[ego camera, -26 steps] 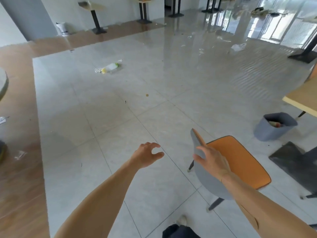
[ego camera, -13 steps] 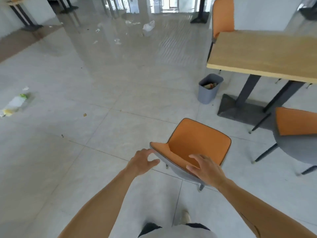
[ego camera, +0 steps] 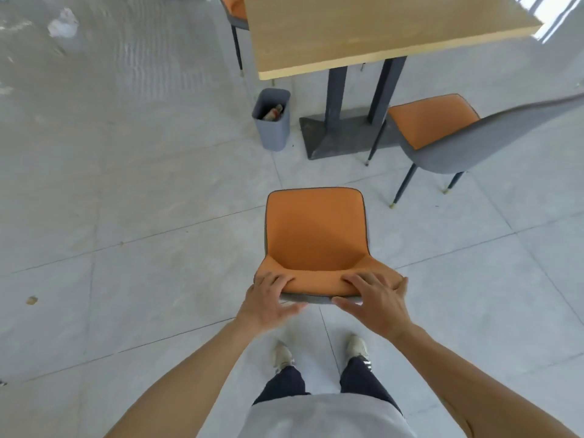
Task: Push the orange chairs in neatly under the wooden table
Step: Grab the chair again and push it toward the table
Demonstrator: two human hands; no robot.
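An orange chair point(ego camera: 316, 235) with a grey shell stands on the tiled floor right in front of me, its seat facing the wooden table point(ego camera: 373, 30). My left hand point(ego camera: 268, 298) grips the left end of the backrest top, fingers over the orange side and thumb behind. My right hand point(ego camera: 376, 300) grips the right end the same way. A second orange chair point(ego camera: 442, 131) stands at the table's right, turned at an angle. A third orange chair point(ego camera: 235, 9) is partly hidden behind the table's far left corner.
A grey waste bin point(ego camera: 273, 121) with rubbish in it stands left of the table's dark metal base point(ego camera: 338, 137), between my chair and the table. Litter point(ego camera: 63, 25) lies on the wet floor at the far left. My shoes point(ego camera: 319, 352) are just behind the chair.
The view has swung round to face the table. My left hand, free a second ago, has taken hold of the backrest, and both hands now hold the chair squarely.
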